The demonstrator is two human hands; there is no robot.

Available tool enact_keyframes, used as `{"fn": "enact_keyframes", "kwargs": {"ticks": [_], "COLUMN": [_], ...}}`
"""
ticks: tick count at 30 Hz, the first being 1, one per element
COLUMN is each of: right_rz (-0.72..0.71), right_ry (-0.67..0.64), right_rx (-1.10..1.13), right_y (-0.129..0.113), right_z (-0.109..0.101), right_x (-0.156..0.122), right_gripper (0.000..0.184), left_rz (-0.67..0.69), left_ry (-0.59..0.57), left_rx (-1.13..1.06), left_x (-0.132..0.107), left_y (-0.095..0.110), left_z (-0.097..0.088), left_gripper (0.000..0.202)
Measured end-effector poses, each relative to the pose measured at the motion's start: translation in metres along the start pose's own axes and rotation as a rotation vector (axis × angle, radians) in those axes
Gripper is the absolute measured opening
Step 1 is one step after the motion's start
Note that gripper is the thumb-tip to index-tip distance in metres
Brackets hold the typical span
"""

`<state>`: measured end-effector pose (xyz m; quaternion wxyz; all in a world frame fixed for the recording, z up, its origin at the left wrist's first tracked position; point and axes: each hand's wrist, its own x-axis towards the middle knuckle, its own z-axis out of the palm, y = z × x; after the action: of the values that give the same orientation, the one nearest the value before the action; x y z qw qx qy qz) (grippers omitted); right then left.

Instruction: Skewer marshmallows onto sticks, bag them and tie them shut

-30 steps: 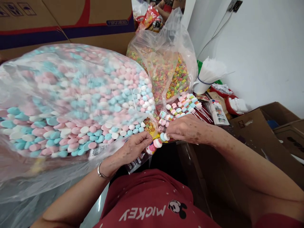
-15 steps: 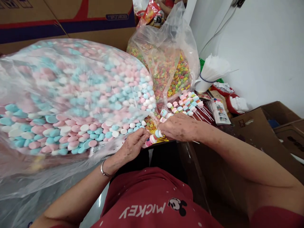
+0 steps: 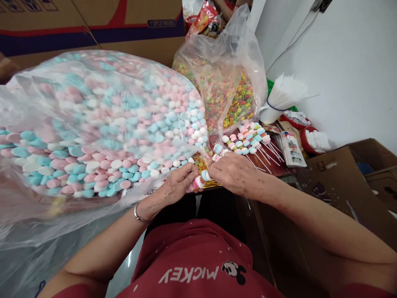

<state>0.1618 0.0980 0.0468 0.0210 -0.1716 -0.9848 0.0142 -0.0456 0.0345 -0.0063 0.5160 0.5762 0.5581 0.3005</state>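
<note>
On the left spreads a clear bag of pink, blue and white marshmallows [image 3: 124,111], and at its near right side the left hand [image 3: 180,182] pinches the left end of a short marshmallow row [image 3: 201,180]. The right hand [image 3: 237,173], fingers bunched narrow, holds the row's right end, its fingertips partly hidden. Farther right lie marshmallow skewers [image 3: 248,138], with a white cup [image 3: 271,111] of sticks beyond and a printed packet [image 3: 291,150] rightmost.

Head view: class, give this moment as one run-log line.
left hand: grips candy stack | right hand: pinched at stack's other end | nearby: candy skewers, bagged candies
</note>
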Motion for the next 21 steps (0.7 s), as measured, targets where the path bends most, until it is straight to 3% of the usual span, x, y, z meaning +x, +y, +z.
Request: {"fn": "enact_keyframes", "kwargs": {"ticks": [3,5,9,14,16,21], "right_rz": [0.178,0.205,0.181,0.138,0.159,0.187], "right_ry": [-0.208,-0.251,-0.185,-0.105,-0.128,-0.267], "right_rx": [0.169,0.304,0.535,0.648,0.643,0.602], "right_y": [0.002,0.009,0.025,0.029,0.028,0.029], "right_z": [-0.003,-0.004,0.001,0.010,0.011,0.002], "right_x": [-0.002,-0.004,-0.008,-0.011,-0.010,-0.006], "right_gripper": [0.020,0.023,0.027,0.030,0.028,0.027], "left_rz": [0.122,0.119,0.016,-0.116,-0.057,0.150], "left_ry": [-0.040,-0.087,-0.176,-0.437,-0.431,-0.282], "left_rx": [0.192,0.246,0.170,0.013,0.087,0.495], "left_x": [0.000,-0.001,-0.005,-0.009,-0.011,-0.016], "left_y": [0.003,0.010,0.027,0.032,0.027,0.014], "left_z": [0.002,0.000,-0.016,-0.032,-0.030,-0.017], "left_gripper": [0.028,0.030,0.031,0.043,0.041,0.030]}}
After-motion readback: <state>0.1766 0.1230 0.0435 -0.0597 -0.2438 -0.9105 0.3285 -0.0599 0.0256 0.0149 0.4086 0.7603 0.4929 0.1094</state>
